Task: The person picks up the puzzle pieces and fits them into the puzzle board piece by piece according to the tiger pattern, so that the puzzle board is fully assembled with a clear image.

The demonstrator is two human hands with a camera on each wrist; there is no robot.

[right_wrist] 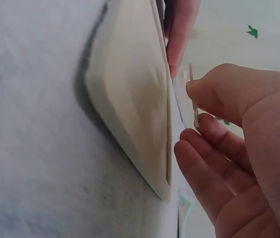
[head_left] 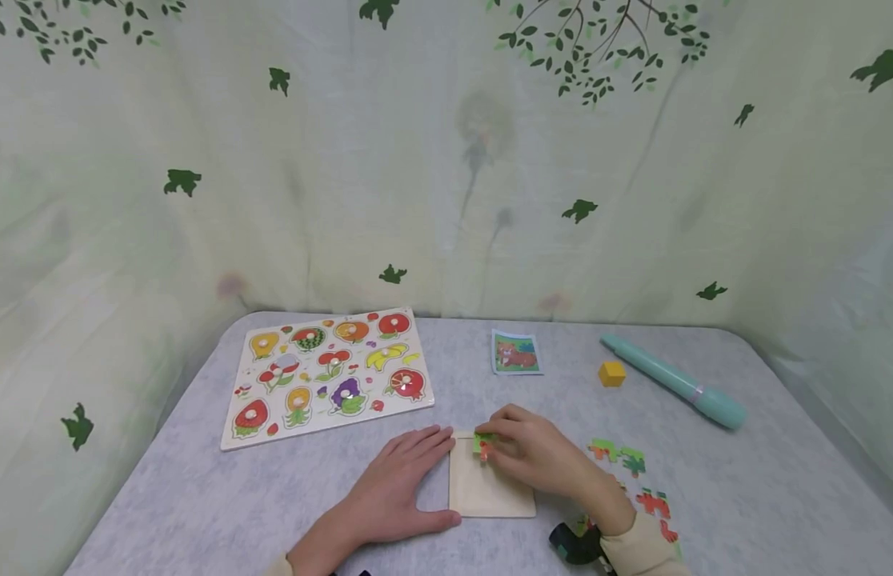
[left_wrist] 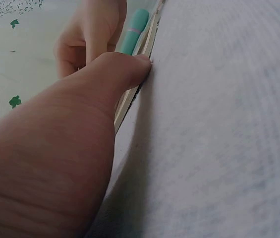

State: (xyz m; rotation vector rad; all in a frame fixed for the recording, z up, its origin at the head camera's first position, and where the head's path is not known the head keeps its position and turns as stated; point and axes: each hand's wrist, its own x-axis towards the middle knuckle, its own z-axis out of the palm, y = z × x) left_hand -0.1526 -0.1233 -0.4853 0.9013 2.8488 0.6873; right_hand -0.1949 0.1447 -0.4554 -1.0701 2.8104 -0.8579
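A small square wooden puzzle tray (head_left: 493,498) lies near the front of the table, its bare base showing. My left hand (head_left: 399,490) lies along its left side, fingertips at the upper left corner and thumb at the lower left. Over the tray's upper part, my right hand (head_left: 536,456) pinches a green and red jigsaw piece (head_left: 481,446) between thumb and fingers. In the right wrist view the piece (right_wrist: 196,116) appears edge-on, held above the tray. More jigsaw pieces (head_left: 654,504) lie to the right, some of them hidden by the right forearm.
A fruit peg puzzle board (head_left: 327,376) takes up the back left. Behind the tray lies a small picture card (head_left: 516,353). A yellow cube (head_left: 611,374) and a teal tube-shaped object (head_left: 677,382) sit at the back right, before a leaf-printed curtain (head_left: 446,160).
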